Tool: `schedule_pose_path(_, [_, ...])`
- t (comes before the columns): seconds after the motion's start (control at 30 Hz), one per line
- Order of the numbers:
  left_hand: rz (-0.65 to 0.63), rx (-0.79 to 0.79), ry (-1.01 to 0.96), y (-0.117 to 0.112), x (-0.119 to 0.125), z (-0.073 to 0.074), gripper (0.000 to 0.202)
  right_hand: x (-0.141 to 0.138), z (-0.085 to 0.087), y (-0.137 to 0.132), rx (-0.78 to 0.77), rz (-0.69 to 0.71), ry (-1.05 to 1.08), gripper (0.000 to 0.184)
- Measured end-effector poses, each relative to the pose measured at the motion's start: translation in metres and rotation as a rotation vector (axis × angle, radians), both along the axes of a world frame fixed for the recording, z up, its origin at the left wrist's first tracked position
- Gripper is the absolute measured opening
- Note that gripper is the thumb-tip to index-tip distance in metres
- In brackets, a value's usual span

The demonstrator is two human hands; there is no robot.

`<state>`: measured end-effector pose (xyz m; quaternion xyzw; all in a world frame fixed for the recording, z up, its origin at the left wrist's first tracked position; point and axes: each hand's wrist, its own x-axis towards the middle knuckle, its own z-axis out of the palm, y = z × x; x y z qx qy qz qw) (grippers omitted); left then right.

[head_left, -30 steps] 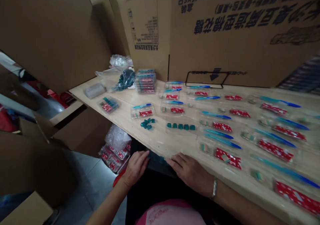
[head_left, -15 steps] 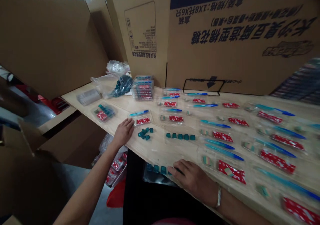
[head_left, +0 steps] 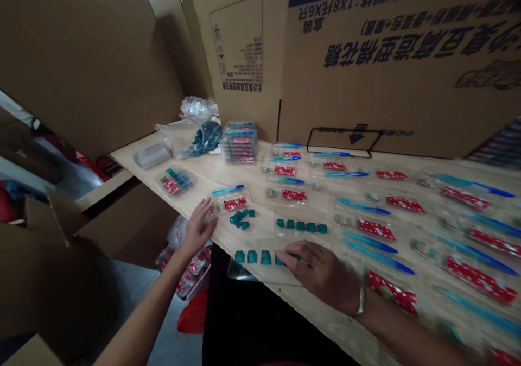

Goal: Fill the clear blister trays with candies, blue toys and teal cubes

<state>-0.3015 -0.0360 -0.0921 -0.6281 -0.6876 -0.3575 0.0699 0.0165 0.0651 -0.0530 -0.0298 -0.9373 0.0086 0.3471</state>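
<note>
My right hand (head_left: 319, 273) is closed, thumb and fingers pinching the right end of a clear plastic tray (head_left: 254, 271) near the table's front edge. A row of teal cube-like pieces (head_left: 252, 256) sits in it; my fingers hide the right end. My left hand (head_left: 199, 227) lies with fingers stretched out, its tips at the left edge of a clear tray with a blue pen (head_left: 228, 190) and a red dotted packet (head_left: 235, 203). Loose teal pieces (head_left: 240, 219) are heaped just right of that hand. Behind the right hand's tray lies another row of teal pieces (head_left: 301, 226).
Many trays with pens and red packets (head_left: 376, 228) cover the table's right side. A stack of filled trays (head_left: 240, 146), a bag of teal pieces (head_left: 205, 138) and clear empty trays (head_left: 152, 155) stand at back left. Large cardboard boxes (head_left: 345, 94) wall the back.
The tray in my right hand has moved from the table's front edge forward onto the tabletop. My left hand has stayed by the pen tray, its fingers a little straighter. The view has shifted slightly.
</note>
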Motion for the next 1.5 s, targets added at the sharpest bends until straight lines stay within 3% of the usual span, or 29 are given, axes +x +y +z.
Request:
schedule_pose_path(0.13, [-0.069, 0.062, 0.022, -0.021, 0.032, 0.015, 0.069, -0.029, 0.009, 0.021, 0.006, -0.004, 0.076, 0.024])
schedule_pose_path(0.2, [-0.129, 0.099, 0.065, -0.027, 0.045, 0.02, 0.063, -0.046, 0.012, 0.03, -0.012, 0.025, 0.088, 0.023])
schedule_pose_path(0.27, [-0.103, 0.162, 0.076, -0.028, 0.047, 0.025, 0.046, -0.064, 0.013, 0.039, -0.06, 0.068, 0.082, 0.022])
schedule_pose_path(0.4, [0.089, 0.128, -0.165, -0.007, 0.023, 0.037, 0.024, -0.106, 0.011, 0.064, -0.361, 0.134, 0.038, 0.022])
schedule_pose_path(0.5, [0.241, -0.086, -0.492, 0.022, -0.007, 0.045, 0.026, -0.146, 0.006, 0.087, -0.706, -0.044, -0.074, 0.043])
schedule_pose_path(0.57, [0.33, -0.2, -0.589, 0.041, -0.025, 0.043, 0.025, -0.17, 0.001, 0.1, -0.809, -0.24, -0.225, 0.054])
schedule_pose_path(0.67, [0.418, -0.258, -0.577, 0.059, -0.042, 0.032, 0.024, -0.193, -0.007, 0.108, -0.768, -0.384, -0.39, 0.043])
schedule_pose_path(0.8, [0.481, -0.291, -0.563, 0.064, -0.044, 0.019, 0.032, -0.199, -0.013, 0.105, -0.732, -0.422, -0.472, 0.03])
schedule_pose_path(0.97, [0.573, -0.234, -0.462, 0.042, -0.023, 0.014, 0.05, -0.202, -0.012, 0.104, -0.733, -0.462, -0.516, 0.05])
schedule_pose_path(1.1, [0.606, -0.097, -0.194, 0.021, -0.005, 0.003, 0.029, -0.216, -0.012, 0.108, -0.767, -0.394, -0.529, 0.037])
schedule_pose_path(1.27, [0.626, -0.023, -0.34, 0.019, 0.0, -0.002, 0.022, -0.238, -0.014, 0.113, -0.901, -0.373, -0.484, 0.035])
schedule_pose_path(1.4, [0.473, 0.088, -0.711, 0.024, -0.022, 0.016, 0.042, -0.254, -0.015, 0.103, -1.052, -0.318, -0.433, 0.032])
schedule_pose_path(1.47, [0.441, 0.184, -0.837, 0.027, -0.055, 0.035, 0.046, -0.262, -0.012, 0.091, -1.118, -0.255, -0.409, 0.03])
schedule_pose_path(1.5, [0.471, 0.225, -0.801, 0.029, -0.077, 0.046, 0.04, -0.264, -0.007, 0.084, -1.147, -0.224, -0.398, 0.03])
